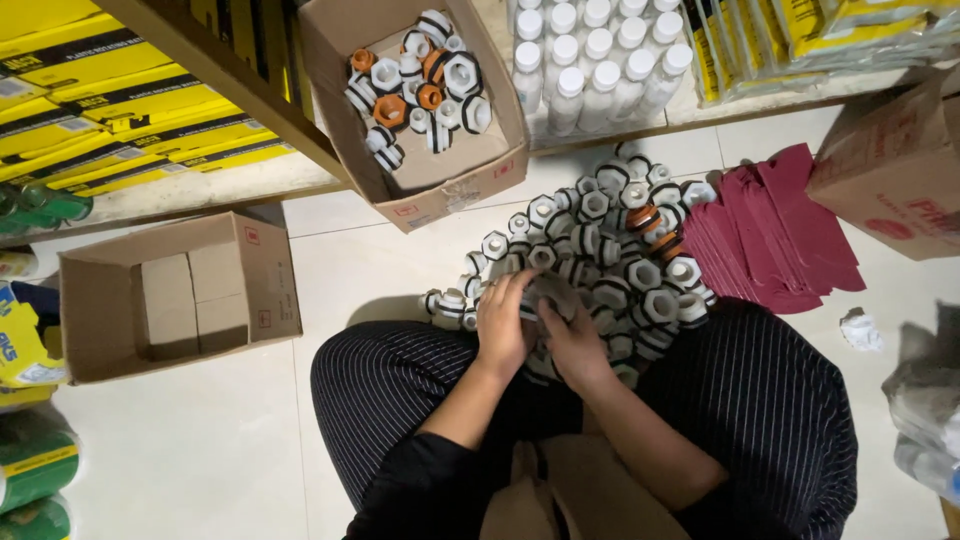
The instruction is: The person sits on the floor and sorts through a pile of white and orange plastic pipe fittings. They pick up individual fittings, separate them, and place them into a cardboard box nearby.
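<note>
Where both hands meet at the near edge of the heap, one white hexagonal plastic fitting (548, 292) with a black band held between them, just above the lap. Left hand (503, 325) wrapped over the piece with fingers curled down onto it; right hand (574, 345) closed against it from the other side, fingertips pinching its rim. Just beyond, spread over the pale floor tiles (200, 440), the heap of white-and-black fittings (610, 255), a few orange ones among them. Beside the heap to the right, a fanned stack of maroon card sheets (775, 235). Farther off, an open cardboard box (420, 100) part-filled with like fittings, tilted against a shelf edge. To the left, another open carton (175, 295) on its side. Behind the heap, rows of white-capped bottles (590, 60). Striped trousers (760, 400) framing the lap.
</note>
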